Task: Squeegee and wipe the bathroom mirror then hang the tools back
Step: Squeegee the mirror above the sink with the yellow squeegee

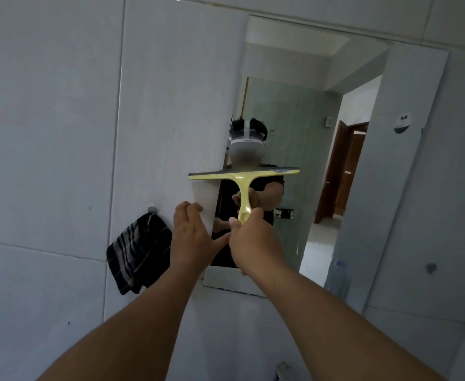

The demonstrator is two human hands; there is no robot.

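The tiled wall fills the view, pale grey with thin grout lines. The mirror is mounted on it, frameless, running from upper left to lower right, and reflects a person wearing a head-mounted device, a doorway and a corridor.

A dark striped cloth hangs on the wall from a round hook, just beside the mirror's left edge.

The yellow squeegee lies against the mirror near its middle. Its blade runs roughly horizontal and its handle points downward.

The right hand is the working grip: its fingers are curled around the lower end of the squeegee handle, grasping it. The left hand rests against the mirror surface just left of the handle, released, fingers loosely extended and holding nothing; its thumb reaches toward the right hand.

A small round fitting sits on the wall right of the mirror.
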